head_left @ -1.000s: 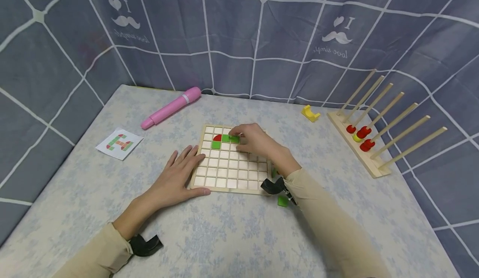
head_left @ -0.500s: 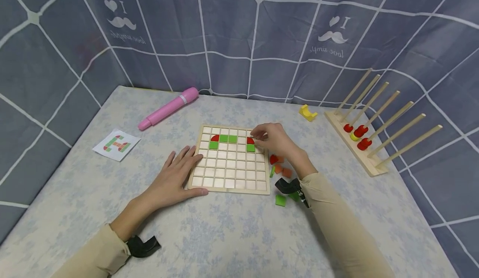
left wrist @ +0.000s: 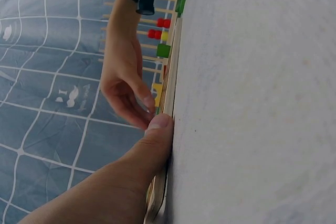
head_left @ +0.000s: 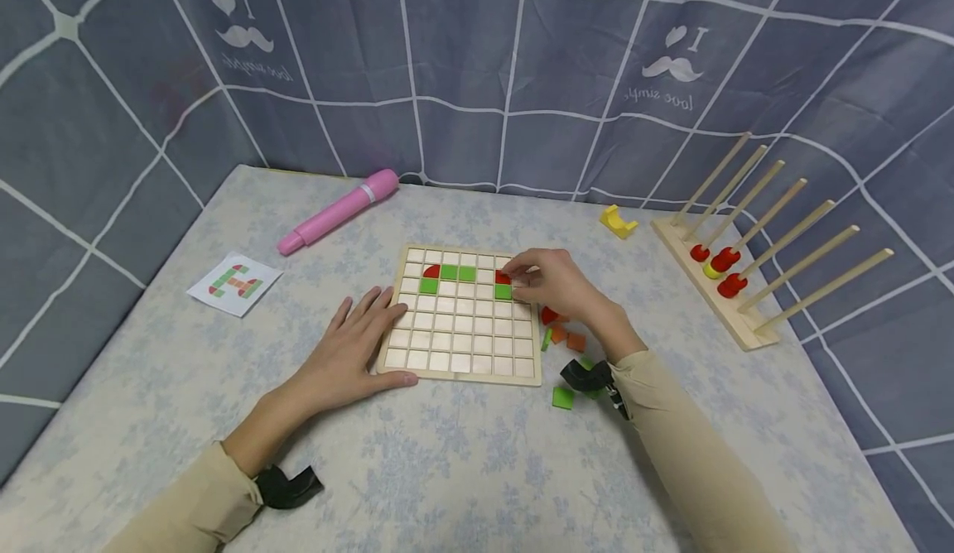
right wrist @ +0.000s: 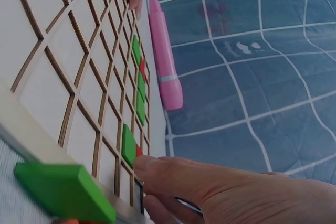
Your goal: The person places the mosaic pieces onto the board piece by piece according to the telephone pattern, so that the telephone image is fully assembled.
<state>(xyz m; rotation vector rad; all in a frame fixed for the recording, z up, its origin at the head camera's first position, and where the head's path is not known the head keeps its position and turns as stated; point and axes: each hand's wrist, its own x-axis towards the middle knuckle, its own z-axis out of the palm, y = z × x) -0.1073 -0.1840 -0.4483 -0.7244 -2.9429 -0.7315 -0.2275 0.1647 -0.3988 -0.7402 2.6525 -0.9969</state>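
Note:
A wooden grid board (head_left: 458,377) lies on the table. My left hand (head_left: 350,363) rests at its left edge with spread fingers, the thumb by the front left corner. Near the board's upper right my right hand (head_left: 555,284) pinches a red rounded tile (head_left: 503,276) in its cell with thumb and fingertips. Directly below that is a green square tile (head_left: 503,291). Toward the upper left of the grid sit another red rounded tile (head_left: 431,271), two green tiles (head_left: 458,272) beside it and a green tile (head_left: 428,286) beneath it.
Loose orange tiles (head_left: 575,342) and green tiles (head_left: 562,397) lie right of the board. A pattern card (head_left: 235,284) and a pink pen-like stick (head_left: 339,211) are at the left. At the right stand a peg rack (head_left: 715,288) with beads and a yellow piece (head_left: 618,222).
My right hand has let go of the green tiles in the top row and moved right to the red rounded tile. My left hand stays at the board's edge.

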